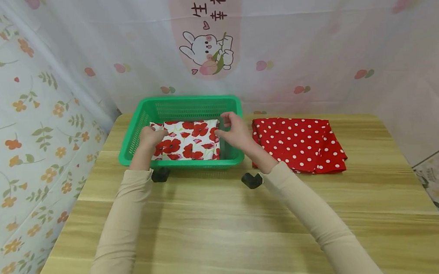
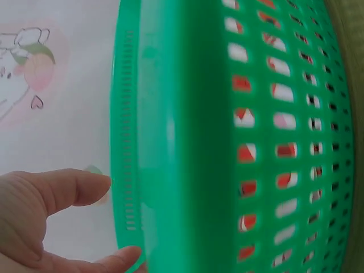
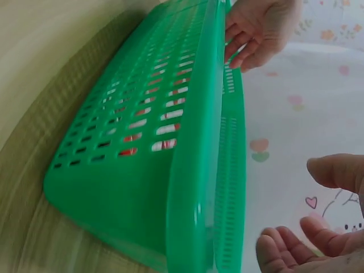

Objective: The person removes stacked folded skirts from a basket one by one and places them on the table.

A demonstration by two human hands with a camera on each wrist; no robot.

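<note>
Basically, from the head view: folded poppy-print cloth [image 1: 181,145] lying inside a green basket [image 1: 190,99], up toward the back left of the desk [image 1: 227,223]. Left hand [image 1: 152,137] over the cloth's left end, right hand [image 1: 237,131] at its right edge, thumb toward the fabric. Both hands released, thumb and fingers apart, nothing grasped; cannot tell whether any fingertip touches the cloth. Top folds visible only from the head. In the left wrist view, just red and white patches through the slots of the basket wall, plus thumb and fingertip spread beside the rim. In the right wrist view, the same patches, both hands at once, relaxed fingers of the left one by the far end of the rim, palm side showing. Red polka-dot cloth [image 1: 296,143] visible in the head view only, right of the basket, with a narrow strip of desk between. For edges: back rim close to the printed curtain [image 1: 312,37], front rim beneath the wrists. For room: a gap between poppy cloth and right basket wall, partly under the right hand; another strip behind the cloth; a broad stretch of wood grain between the beige sleeves [image 1: 123,223].
</note>
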